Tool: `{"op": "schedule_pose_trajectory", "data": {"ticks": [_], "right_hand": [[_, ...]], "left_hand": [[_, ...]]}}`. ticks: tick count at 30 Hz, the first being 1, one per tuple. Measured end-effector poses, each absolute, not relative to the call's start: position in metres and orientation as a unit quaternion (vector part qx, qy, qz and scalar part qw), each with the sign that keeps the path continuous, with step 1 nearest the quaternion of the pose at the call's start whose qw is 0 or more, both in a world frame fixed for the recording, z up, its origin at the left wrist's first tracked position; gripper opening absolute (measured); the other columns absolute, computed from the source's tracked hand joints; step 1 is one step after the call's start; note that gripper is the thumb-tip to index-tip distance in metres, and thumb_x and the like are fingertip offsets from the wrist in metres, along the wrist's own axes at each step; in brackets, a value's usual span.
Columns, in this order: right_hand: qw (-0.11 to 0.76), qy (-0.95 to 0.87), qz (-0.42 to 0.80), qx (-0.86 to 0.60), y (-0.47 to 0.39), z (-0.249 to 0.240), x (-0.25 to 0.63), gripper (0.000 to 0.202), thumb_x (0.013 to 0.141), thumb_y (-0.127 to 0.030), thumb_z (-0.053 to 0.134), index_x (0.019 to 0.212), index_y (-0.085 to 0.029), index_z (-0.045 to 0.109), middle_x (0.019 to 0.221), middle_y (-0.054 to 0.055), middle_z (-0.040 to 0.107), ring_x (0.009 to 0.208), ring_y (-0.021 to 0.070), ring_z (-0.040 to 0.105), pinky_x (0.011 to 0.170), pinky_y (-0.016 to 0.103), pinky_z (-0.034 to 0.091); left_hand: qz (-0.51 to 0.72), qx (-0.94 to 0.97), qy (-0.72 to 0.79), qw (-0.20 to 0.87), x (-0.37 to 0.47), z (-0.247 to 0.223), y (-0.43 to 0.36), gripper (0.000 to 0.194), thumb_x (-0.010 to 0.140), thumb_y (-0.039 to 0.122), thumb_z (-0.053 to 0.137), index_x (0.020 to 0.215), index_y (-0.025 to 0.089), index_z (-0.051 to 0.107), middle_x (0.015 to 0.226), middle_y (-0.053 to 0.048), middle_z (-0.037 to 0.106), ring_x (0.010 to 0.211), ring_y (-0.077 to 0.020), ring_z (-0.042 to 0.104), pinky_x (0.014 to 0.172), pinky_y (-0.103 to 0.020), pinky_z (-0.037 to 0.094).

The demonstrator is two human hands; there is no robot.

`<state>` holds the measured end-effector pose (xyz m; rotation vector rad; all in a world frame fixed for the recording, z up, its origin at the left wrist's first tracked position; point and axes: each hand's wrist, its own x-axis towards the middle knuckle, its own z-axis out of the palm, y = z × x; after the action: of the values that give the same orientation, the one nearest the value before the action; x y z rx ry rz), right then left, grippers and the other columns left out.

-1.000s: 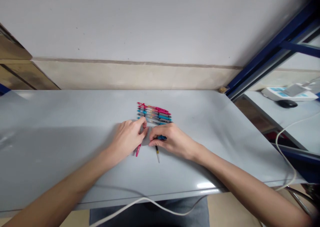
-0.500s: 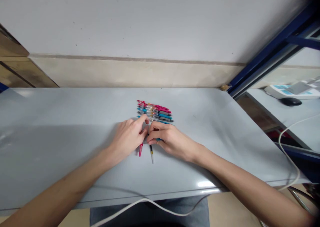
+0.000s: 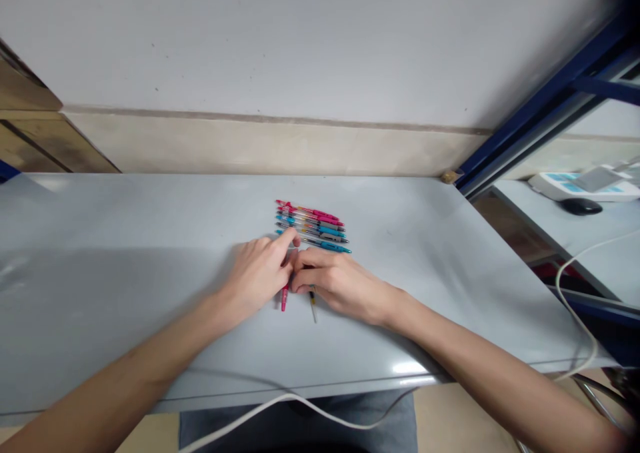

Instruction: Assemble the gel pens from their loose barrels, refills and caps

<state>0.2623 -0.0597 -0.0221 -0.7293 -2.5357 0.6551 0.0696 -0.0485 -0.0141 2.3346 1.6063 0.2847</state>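
Observation:
My left hand (image 3: pixel 263 263) is closed around a pink pen barrel (image 3: pixel 285 298), whose lower end pokes out below the fingers. My right hand (image 3: pixel 330 280) is pinched, its fingertips meeting those of the left at the barrel's upper part, which the fingers hide. From beneath the right hand's fingers a thin pen refill (image 3: pixel 313 310), dark and yellow with a clear end, points toward the front edge. A bit of teal shows beside those fingers. Just beyond both hands lies a row of several pens (image 3: pixel 327 230), pink, blue and grey, side by side.
The pens lie on a grey table (image 3: pixel 125 220) against a tiled wall. A white cable (image 3: pixel 285 400) hangs across the front edge. To the right, past a blue frame, a black mouse (image 3: pixel 580 206) and a white device (image 3: pixel 575 185) rest on another surface.
My right hand's fingertips have come in against my left fingers. The refill under them has shifted right. The nearest blue pen of the row now shows more. My left hand has hardly moved.

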Motion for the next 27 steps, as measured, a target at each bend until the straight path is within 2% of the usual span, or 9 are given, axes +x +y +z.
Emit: {"op": "schedule_pose_trajectory", "data": {"ticks": [7,12,16,19,23,27], "right_hand": [[0.190,-0.923,0.233,-0.240,-0.058,-0.018,0.264,0.032,0.094,-0.001,0.050,0.101,-0.020,0.075,0.109,0.007,0.071,0.102,0.0184,0.064,0.088,0.030,0.052],[0.187,-0.932,0.209,-0.229,-0.057,-0.017,0.262,0.035,0.094,0.000,0.047,0.106,-0.020,0.073,0.112,0.007,0.071,0.107,0.0198,0.062,0.091,0.032,0.052],[0.231,-0.917,0.198,-0.256,-0.058,-0.012,0.261,0.022,0.100,-0.012,0.050,0.104,-0.018,0.071,0.103,0.009,0.070,0.099,0.0215,0.060,0.090,0.036,0.051],[0.258,-0.882,0.198,-0.341,-0.059,-0.006,0.261,0.016,0.100,-0.015,0.051,0.108,-0.016,0.066,0.103,0.010,0.068,0.094,0.0211,0.061,0.083,0.034,0.050],[0.221,-0.833,0.217,-0.459,-0.061,-0.004,0.262,0.014,0.098,-0.016,0.051,0.108,-0.017,0.060,0.086,0.004,0.067,0.066,0.0153,0.056,0.062,0.027,0.042],[0.201,-0.823,0.215,-0.487,-0.062,-0.005,0.263,0.012,0.094,-0.013,0.053,0.102,-0.019,0.061,0.077,0.001,0.064,0.058,0.0124,0.050,0.058,0.026,0.036]], "left_hand": [[0.051,0.818,0.566,0.092,0.070,-0.015,-0.050,0.027,0.096,0.026,0.047,0.120,0.026,0.060,0.082,-0.005,0.074,0.079,-0.0256,0.072,0.062,-0.030,0.039],[0.031,0.827,0.557,0.070,0.069,-0.016,-0.050,0.028,0.095,0.024,0.048,0.122,0.025,0.058,0.084,-0.005,0.074,0.081,-0.0283,0.072,0.061,-0.031,0.039],[0.043,0.829,0.554,0.056,0.068,-0.018,-0.050,0.026,0.092,0.021,0.051,0.117,0.026,0.059,0.079,-0.004,0.072,0.075,-0.0270,0.071,0.058,-0.030,0.035],[0.061,0.831,0.550,0.056,0.067,-0.019,-0.049,0.018,0.094,0.024,0.051,0.110,0.025,0.059,0.073,-0.002,0.069,0.068,-0.0240,0.069,0.056,-0.029,0.031],[0.093,0.827,0.548,0.084,0.068,-0.019,-0.049,0.015,0.096,0.026,0.049,0.106,0.026,0.060,0.065,0.002,0.063,0.060,-0.0191,0.062,0.055,-0.027,0.029],[0.117,0.824,0.545,0.103,0.069,-0.018,-0.048,0.018,0.094,0.025,0.050,0.109,0.026,0.062,0.062,0.003,0.060,0.056,-0.0172,0.058,0.055,-0.027,0.029]]}}
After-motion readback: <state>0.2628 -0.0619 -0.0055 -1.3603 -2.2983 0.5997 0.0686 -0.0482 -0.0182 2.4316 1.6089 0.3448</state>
